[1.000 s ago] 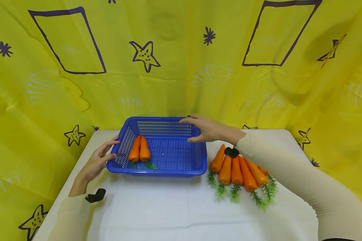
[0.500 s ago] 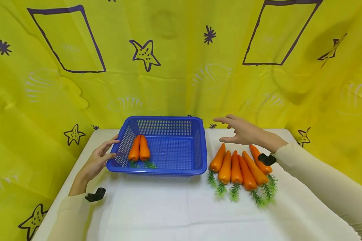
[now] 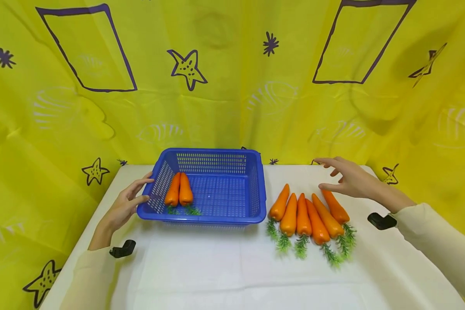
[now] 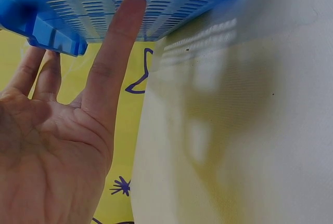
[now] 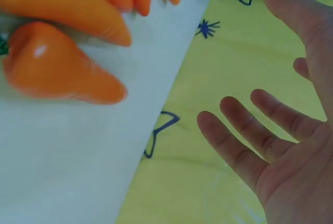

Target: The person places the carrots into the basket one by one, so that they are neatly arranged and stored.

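A blue plastic basket (image 3: 209, 218) stands at the table's far side, with two orange carrots (image 3: 186, 189) lying side by side in its left part, green tops toward me. My left hand (image 3: 124, 204) touches the basket's left side with extended fingers. In the left wrist view its thumb (image 4: 112, 57) lies along the slotted outer wall. To the basket's right, several carrots (image 3: 304, 217) lie fanned out on the table. My right hand (image 3: 352, 178) hovers over the tip of the rightmost carrot (image 3: 336, 209), fingers spread and holding nothing; the right wrist view shows that carrot (image 5: 57, 63) beside the hand.
A white cloth covers the table (image 3: 217, 267). Right behind its far edge hangs a yellow curtain (image 3: 224, 112) with purple starfish drawings, which also runs along both sides. A black strap piece (image 3: 381, 221) sits at my right wrist, another (image 3: 122, 249) at my left.
My right hand has moved from over the basket's right side rightward across the carrots to the rightmost one, uncovering it. The left hand and the basket have stayed in place.
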{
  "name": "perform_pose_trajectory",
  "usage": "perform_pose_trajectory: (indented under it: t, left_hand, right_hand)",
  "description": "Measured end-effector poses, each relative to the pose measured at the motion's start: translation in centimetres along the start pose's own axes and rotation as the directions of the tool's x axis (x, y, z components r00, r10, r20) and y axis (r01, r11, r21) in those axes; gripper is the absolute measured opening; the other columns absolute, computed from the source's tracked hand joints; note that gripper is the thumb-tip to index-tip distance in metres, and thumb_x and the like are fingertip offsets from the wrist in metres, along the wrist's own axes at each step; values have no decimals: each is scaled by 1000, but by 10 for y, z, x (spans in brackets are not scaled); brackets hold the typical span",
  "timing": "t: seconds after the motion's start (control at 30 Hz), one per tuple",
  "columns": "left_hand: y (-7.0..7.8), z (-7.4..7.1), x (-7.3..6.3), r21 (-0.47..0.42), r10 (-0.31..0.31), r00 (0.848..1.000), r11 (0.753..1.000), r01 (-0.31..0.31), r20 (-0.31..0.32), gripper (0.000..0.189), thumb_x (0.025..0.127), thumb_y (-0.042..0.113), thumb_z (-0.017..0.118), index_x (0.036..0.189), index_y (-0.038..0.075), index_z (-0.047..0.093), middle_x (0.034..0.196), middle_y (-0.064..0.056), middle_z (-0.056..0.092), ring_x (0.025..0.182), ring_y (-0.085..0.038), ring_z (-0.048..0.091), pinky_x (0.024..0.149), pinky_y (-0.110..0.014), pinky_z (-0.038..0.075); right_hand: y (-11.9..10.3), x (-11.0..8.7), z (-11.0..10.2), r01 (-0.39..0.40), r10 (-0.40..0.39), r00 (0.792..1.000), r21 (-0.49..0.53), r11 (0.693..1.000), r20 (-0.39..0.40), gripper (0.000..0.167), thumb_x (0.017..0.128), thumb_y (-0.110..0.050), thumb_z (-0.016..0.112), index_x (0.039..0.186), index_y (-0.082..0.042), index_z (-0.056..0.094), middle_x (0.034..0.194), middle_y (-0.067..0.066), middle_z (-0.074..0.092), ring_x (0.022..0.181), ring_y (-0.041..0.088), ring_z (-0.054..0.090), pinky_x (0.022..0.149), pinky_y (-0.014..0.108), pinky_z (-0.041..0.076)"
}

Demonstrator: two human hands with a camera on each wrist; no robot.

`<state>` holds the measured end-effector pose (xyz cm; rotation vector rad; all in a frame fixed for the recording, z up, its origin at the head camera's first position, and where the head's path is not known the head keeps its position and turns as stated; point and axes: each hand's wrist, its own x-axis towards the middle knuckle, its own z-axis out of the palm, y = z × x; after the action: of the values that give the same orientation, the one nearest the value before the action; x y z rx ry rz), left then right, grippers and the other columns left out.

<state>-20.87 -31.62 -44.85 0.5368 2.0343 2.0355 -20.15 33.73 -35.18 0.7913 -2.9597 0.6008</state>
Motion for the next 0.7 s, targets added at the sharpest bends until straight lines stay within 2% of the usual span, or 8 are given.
perform_pose_trajectory:
  t: [0.13, 0.3, 0.37, 0.53, 0.63, 0.7]
  left_hand:
    - [0, -1, 0, 20, 1, 1000, 1000, -1, 2, 48, 106, 2, 51, 152, 3, 40, 173, -6, 6, 135, -1, 44, 89, -36, 60]
    - [1, 0, 0, 48, -22, 1000, 999, 22, -9, 49, 106, 4, 52, 153, 4, 40, 173, -6, 6, 145, -15, 35, 91, -35, 59]
    - [1, 0, -1, 53, -30, 999, 998, 31, -14, 49, 106, 5, 53, 153, 5, 40, 173, -6, 6, 147, -19, 31, 91, -35, 59]
    - [1, 0, -1, 51, -36, 999, 998, 37, -20, 49, 106, 5, 53, 153, 6, 40, 173, -5, 7, 149, -22, 29, 91, -34, 59]
    - [2, 0, 0, 47, -37, 999, 998, 38, -19, 49, 106, 5, 53, 153, 6, 40, 174, -6, 6, 147, -19, 32, 90, -35, 59]
    - [2, 0, 0, 37, -38, 999, 999, 39, -18, 48, 106, 4, 52, 153, 5, 40, 173, -6, 6, 142, -12, 38, 89, -35, 60]
  right_hand:
    - [8, -9, 0, -19, 19, 1000, 5, 1000, -7, 72, 89, -25, 82, 151, -9, 47, 123, 21, 60, 97, 31, 67, 72, 40, 61]
    - [19, -17, 6, -16, 16, 1000, 2, 1000, -5, 74, 88, -23, 83, 149, -7, 47, 123, 22, 61, 95, 32, 69, 68, 32, 60]
    - [23, -20, 9, -14, 14, 1000, 11, 1000, 4, 73, 88, -23, 83, 149, -5, 46, 125, 23, 61, 95, 33, 69, 69, 34, 61]
    - [32, -24, 17, -78, 71, 994, 95, 992, 79, 73, 92, -24, 80, 151, -4, 42, 131, 30, 58, 99, 41, 69, 77, 48, 61]
    - [39, -27, 21, -138, 116, 983, 156, 978, 142, 74, 93, -26, 78, 153, -4, 39, 133, 33, 55, 101, 42, 69, 75, 47, 61]
    - [45, -28, 23, -187, 142, 969, 223, 957, 202, 75, 95, -26, 76, 154, -3, 37, 135, 36, 52, 103, 42, 68, 75, 44, 62]
